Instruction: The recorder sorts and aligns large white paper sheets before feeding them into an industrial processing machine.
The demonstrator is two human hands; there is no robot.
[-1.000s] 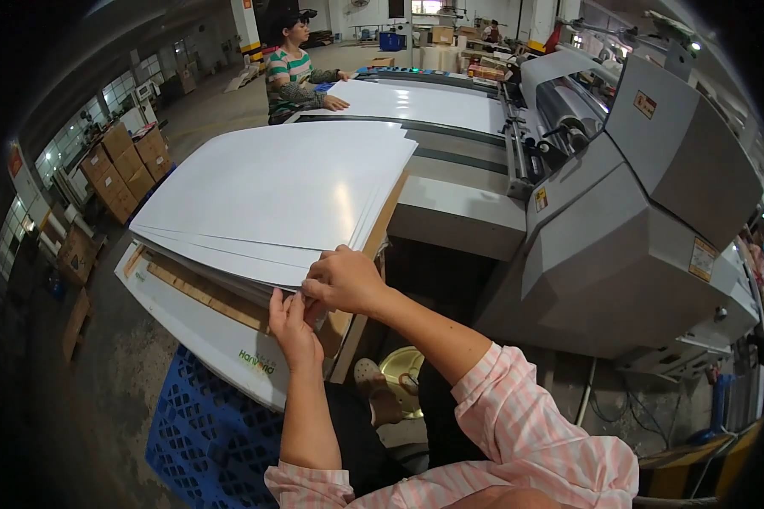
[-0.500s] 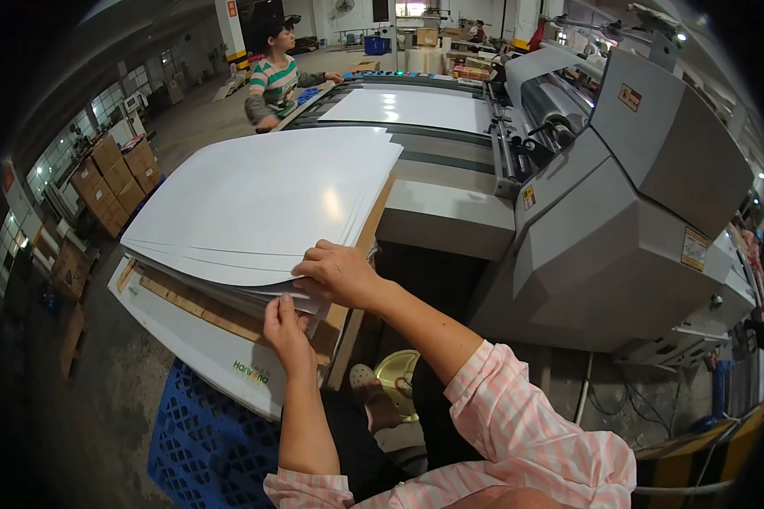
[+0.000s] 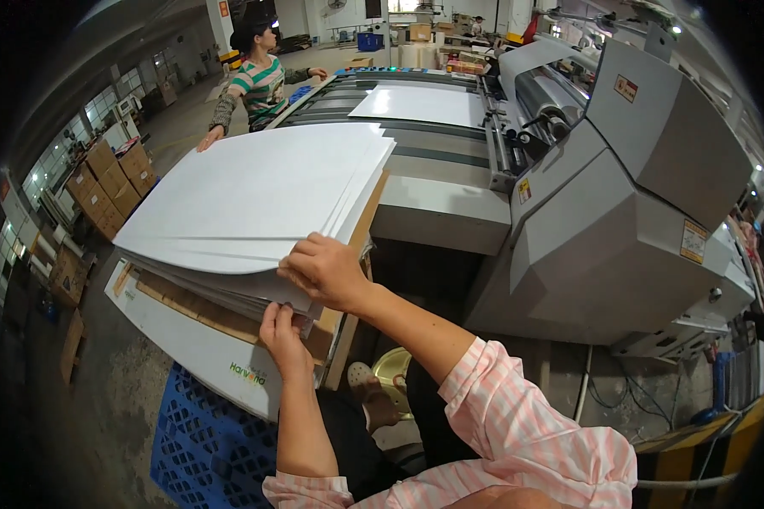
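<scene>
A tall stack of large white sheets [image 3: 246,191] lies before me, its upper sheets fanned out of line. My right hand [image 3: 327,271] is closed on the near right corner of the upper sheets, which it holds bent up. Just below, my left hand [image 3: 285,339] pinches the edges of lower sheets at the same corner; how many it grips is hidden. A brown board [image 3: 229,316] shows beneath the stack, on a white platform [image 3: 182,343]. Across from me, a co-worker's hand [image 3: 212,137] touches the far left edge of the stack.
A large grey machine [image 3: 598,246] stands to the right, with a film roller [image 3: 552,106]. Another white sheet [image 3: 420,103] lies on its feed table [image 3: 450,146]. A blue plastic pallet [image 3: 204,437] is at lower left. Cardboard boxes [image 3: 110,187] stand farther left.
The sheet on the feed table has moved right toward the rollers. The co-worker's hand has come to the stack's far edge. My right hand has lifted the sheet corner slightly and shifted left.
</scene>
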